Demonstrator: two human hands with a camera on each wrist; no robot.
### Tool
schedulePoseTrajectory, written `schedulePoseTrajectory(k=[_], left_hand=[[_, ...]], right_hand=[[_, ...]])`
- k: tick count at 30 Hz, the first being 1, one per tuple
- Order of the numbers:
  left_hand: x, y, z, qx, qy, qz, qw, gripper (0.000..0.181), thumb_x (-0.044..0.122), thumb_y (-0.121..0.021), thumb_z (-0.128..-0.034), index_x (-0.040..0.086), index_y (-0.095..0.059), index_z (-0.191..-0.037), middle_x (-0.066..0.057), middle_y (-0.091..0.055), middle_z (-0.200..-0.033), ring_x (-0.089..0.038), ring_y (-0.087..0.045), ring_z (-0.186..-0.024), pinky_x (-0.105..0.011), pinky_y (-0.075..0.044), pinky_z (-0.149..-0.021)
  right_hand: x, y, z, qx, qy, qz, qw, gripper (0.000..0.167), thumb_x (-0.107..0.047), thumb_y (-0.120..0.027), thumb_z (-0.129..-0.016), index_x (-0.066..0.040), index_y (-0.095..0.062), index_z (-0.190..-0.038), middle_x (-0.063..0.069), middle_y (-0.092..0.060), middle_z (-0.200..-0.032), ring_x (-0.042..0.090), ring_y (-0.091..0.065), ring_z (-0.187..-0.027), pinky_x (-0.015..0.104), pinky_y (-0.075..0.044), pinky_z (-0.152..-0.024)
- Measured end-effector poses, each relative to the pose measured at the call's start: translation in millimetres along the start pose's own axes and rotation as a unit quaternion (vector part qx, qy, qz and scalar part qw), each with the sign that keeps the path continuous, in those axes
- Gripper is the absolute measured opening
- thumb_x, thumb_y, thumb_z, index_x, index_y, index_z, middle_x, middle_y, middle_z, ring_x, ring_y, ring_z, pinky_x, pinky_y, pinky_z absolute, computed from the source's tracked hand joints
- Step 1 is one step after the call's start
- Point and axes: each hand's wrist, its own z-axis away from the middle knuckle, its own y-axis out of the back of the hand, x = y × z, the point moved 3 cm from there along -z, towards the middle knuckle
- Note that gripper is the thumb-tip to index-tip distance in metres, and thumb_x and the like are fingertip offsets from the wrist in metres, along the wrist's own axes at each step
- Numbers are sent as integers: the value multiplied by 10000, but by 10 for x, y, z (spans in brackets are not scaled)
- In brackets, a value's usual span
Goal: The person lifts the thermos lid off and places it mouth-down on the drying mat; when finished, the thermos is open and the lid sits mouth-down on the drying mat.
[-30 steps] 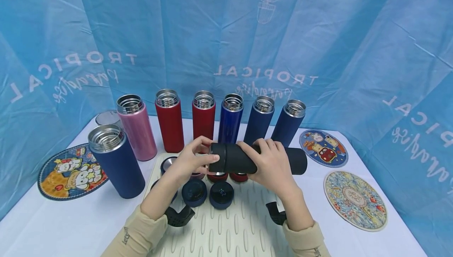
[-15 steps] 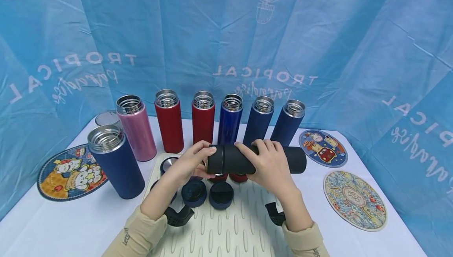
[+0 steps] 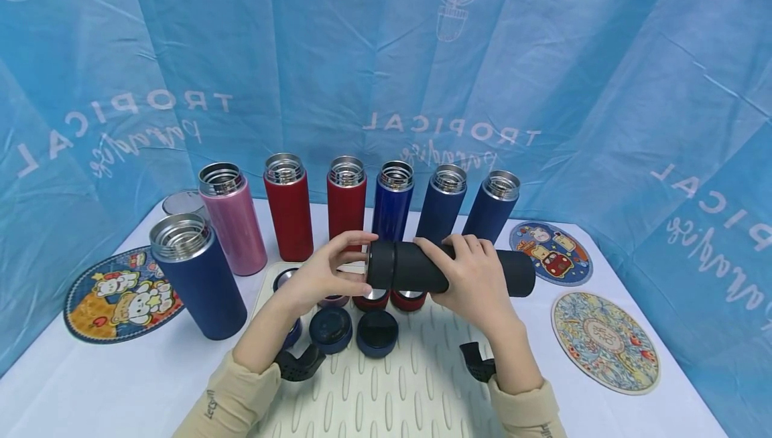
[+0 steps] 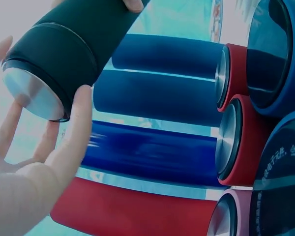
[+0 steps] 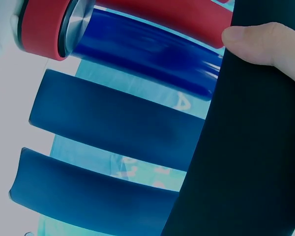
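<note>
My right hand (image 3: 473, 284) grips the middle of a black thermos bottle (image 3: 416, 269), held lying sideways above the mat. At its left end is a black lid (image 3: 380, 265), with a seam between lid and body. Around that end my left hand (image 3: 326, 272) spreads its fingers, fairly straight. In the left wrist view its thumb (image 4: 81, 113) touches the lid's edge, and a fingertip lies near the silver disc (image 4: 37, 93) on the lid's end. The right wrist view has the right thumb (image 5: 255, 44) pressed along the dark body; the other right fingers are mostly hidden there.
Lidless bottles stand along the back: pink (image 3: 235, 224), two red, glossy blue (image 3: 392, 203), two navy. A wide navy bottle (image 3: 202, 277) stands left. Several lids, including a navy one (image 3: 377, 334), lie on the cream mat (image 3: 374, 398). Round coasters (image 3: 606, 342) lie right.
Half a second ago my left thumb lay over the lid's top; now it is at the lower edge and the fingers have spread. The bottle and both hands have shifted slightly right.
</note>
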Motion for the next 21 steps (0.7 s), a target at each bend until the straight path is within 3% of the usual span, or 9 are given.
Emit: schedulePoseTrajectory(k=[4, 11, 16, 21], left_hand=[[2, -1, 2, 124, -93, -67, 9999, 669, 19, -721, -738, 130, -437, -1333, -159, -414, -1350, -375, -445, -1207, -457, -512, -825], [-15, 3, 2, 390, -16, -427, 9983, 645, 71, -738, -736, 183, -472, -1313, -161, -427, -1320, -344, -538, -1108, -483, -524, -773], [-39, 6, -4, 567, 243, -392, 9973, 591, 128, -723, -771, 167, -478, -1308, -191, -461, -1279, -291, -615, -986, -444, -532, -777], [-37, -8, -14, 676, 553, -188, 9960, 566, 152, -699, -792, 134, -455, -1302, -200, -457, -1252, -287, -601, -965, -396, -547, -741]], right_hand=[[11, 3, 6, 54, 47, 2, 10000, 783, -317, -837, -556, -276, -520, -1271, 119, -573, -968, 308, -536, -886, 446, -429, -787], [3, -4, 12, 61, 72, -7, 10000, 766, -303, -827, -564, -274, -519, -1265, 119, -576, -964, 307, -540, -875, 442, -428, -778], [-7, -3, 13, 141, 125, 14, 9998, 767, -297, -825, -566, -271, -518, -1268, 122, -575, -962, 309, -543, -864, 447, -427, -783], [-19, -12, 8, 237, 213, 55, 9995, 765, -301, -823, -568, -265, -516, -1268, 128, -567, -962, 314, -540, -844, 452, -426, -780]])
